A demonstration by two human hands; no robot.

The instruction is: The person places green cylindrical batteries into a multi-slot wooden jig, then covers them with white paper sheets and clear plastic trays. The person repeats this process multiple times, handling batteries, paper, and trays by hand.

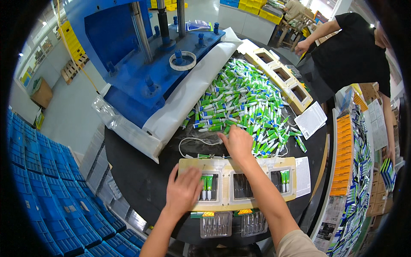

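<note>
My left hand [184,190] hovers over the left end of a cream-yellow frame [224,204] with three windows. Its thumb stands apart from the motion-blurred fingers, and nothing shows in them. Green-and-white tubes [207,182] lie in the clear plastic tray in the left window. The middle window shows an unfilled clear tray [242,186]. More tubes [285,180] sit in the right window. My right hand [239,143] reaches across the frame to the near edge of a heap of small tubes [244,100]. Its fingers are curled closed; what they hold is hidden.
A blue press [145,81] with metal columns stands at the left. Another windowed frame [278,75] lies beyond the heap. Clear blister trays [216,225] lie before me. Blue crates [51,201] are stacked left; a person in black [353,53] works at the right.
</note>
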